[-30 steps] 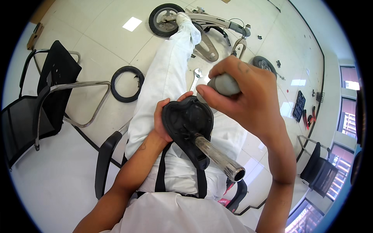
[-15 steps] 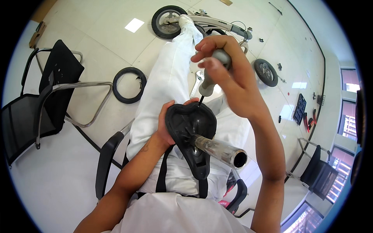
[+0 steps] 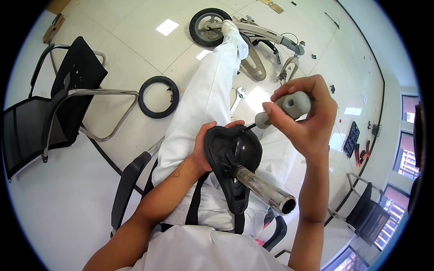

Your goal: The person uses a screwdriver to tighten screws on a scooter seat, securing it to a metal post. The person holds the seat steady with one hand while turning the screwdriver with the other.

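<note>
An upturned black bicycle saddle (image 3: 217, 151) rests over my lap, its underside showing. From it a worn metal seat post (image 3: 266, 189) sticks out toward the lower right. My left hand (image 3: 200, 147) is wrapped round the saddle's left side, with fingertips showing over its wide far edge. In my right hand (image 3: 316, 128) is a screwdriver (image 3: 296, 105) with a grey handle, held between thumb and fingers. The tool leans to the right, and its dark shaft meets the saddle's far rim. Whether the tip sits under the edge or only touches it, I cannot tell.
An adjustable wrench (image 3: 237, 100) and a loose tyre (image 3: 143, 100) lie on the tiled floor. Beyond my foot is a partly dismantled bicycle (image 3: 266, 34). Black chairs (image 3: 74, 86) stand left and right (image 3: 368, 203). A tool case (image 3: 351, 140) and red-handled tools (image 3: 361, 154) lie right.
My right hand has moved right and lower, tipping the screwdriver from nearly upright to a rightward lean. My left hand still holds the saddle. The whole view has shifted slightly.
</note>
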